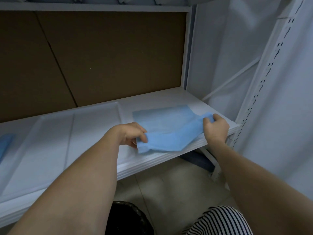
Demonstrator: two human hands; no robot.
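A light blue cloth (169,138) lies folded over itself on the right end of a white metal shelf (152,160). Its far half is spread flat on the shelf; the near half forms a thicker band running from lower left to upper right. My left hand (131,134) pinches the band's lower left corner, thumb on top. My right hand (216,127) grips the band's upper right end near the shelf's right edge, fingers curled round it.
Brown cardboard (94,55) backs the shelf. A white upright post with slots (264,78) stands at the right. Another blue piece (5,145) lies at the far left of the shelf. Below are a tiled floor, a dark bin (128,219) and striped clothing (220,221).
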